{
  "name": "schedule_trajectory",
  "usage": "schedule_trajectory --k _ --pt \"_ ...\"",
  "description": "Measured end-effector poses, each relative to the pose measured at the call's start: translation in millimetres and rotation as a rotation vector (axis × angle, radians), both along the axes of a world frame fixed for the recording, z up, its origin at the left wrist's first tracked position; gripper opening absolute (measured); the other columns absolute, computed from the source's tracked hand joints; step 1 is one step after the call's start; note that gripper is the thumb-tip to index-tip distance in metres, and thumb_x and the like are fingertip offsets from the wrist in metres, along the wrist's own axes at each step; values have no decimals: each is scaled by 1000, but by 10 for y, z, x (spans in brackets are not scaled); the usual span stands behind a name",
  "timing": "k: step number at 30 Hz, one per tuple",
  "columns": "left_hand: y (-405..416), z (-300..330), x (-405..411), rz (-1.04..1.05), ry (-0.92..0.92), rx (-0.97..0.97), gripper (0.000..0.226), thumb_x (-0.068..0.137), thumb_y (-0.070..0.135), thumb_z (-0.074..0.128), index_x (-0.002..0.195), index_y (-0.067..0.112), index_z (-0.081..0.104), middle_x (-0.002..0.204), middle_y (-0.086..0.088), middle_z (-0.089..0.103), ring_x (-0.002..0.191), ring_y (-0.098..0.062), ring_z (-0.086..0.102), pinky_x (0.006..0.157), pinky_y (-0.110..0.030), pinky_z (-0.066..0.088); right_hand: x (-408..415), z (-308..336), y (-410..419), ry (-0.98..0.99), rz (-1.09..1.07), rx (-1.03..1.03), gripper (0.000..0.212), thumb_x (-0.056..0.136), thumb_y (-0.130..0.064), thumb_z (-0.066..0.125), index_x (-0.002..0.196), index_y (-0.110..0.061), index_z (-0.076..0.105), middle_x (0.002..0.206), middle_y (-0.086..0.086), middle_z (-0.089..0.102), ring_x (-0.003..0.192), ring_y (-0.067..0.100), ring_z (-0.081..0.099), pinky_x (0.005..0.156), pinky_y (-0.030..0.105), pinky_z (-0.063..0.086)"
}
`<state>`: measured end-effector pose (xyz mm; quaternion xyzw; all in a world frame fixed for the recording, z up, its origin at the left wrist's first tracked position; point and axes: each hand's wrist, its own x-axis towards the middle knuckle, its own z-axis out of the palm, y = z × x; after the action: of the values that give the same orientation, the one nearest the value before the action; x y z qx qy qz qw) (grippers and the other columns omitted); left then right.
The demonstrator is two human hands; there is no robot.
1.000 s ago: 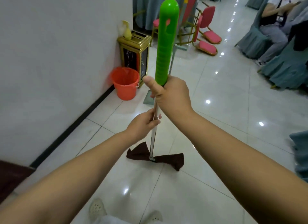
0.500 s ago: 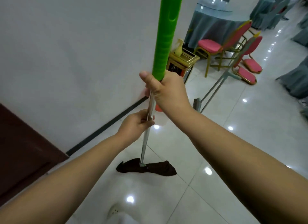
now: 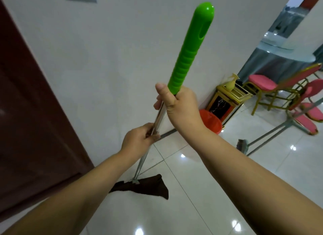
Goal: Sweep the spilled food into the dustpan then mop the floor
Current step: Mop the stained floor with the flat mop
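R hand (image 3: 180, 108) is wrapped round the mop (image 3: 158, 122) just where the green grip (image 3: 188, 49) meets the metal shaft, thumb up along the pole. L hand (image 3: 139, 140) grips the shaft lower down, fingers curled round it, thumb pressing on the side. Both grips firm, nothing spread.

Head view, taking the mop as landmark: its dark cloth head (image 3: 143, 186) lies flat on the white tile floor (image 3: 201, 191), below and a bit left of the L hand, pole tilted so the green end leans up and right. Left of the mop, a dark brown door (image 3: 31, 112); behind it, white wall. Right of the mop and near the wall: orange bucket (image 3: 211, 121), partly hidden by the R wrist, w/ a gold-trimmed bin (image 3: 227, 98) just beyond. Further right, a broom or dustpan handle (image 3: 272, 133) slants across the floor, its head resting on the tile; can't tell which. Pink chairs (image 3: 262, 84) and a draped table beyond that.

Change vs a sec ago: the cloth head has slid toward the door side, and the view has swung left w/ it, so the door now fills far more of the frame and the bucket sits further right. Grip unchanged on both hands.

Meaning, as I read it: mopping stroke in progress, sweeping part prob done. No spilled food visible on the tiles around the mop.
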<state>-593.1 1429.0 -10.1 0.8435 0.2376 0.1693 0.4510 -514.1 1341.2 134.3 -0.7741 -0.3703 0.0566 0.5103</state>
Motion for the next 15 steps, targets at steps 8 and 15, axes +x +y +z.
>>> schedule_trajectory --k 8,15 --pt "358 167 142 161 -64 6 12 83 42 64 85 51 56 81 23 68 82 -4 65 76 -29 53 257 169 552 -31 116 47 55 86 -58 49 72 -7 63 56 -2 69 56 9 67 69 39 57" --pt "561 323 611 256 -115 -2 16 75 56 56 89 50 56 83 16 70 81 -3 65 78 -36 55 799 427 953 -34 245 83 47 88 -56 50 68 -14 58 54 6 68 49 13 67 55 29 49"
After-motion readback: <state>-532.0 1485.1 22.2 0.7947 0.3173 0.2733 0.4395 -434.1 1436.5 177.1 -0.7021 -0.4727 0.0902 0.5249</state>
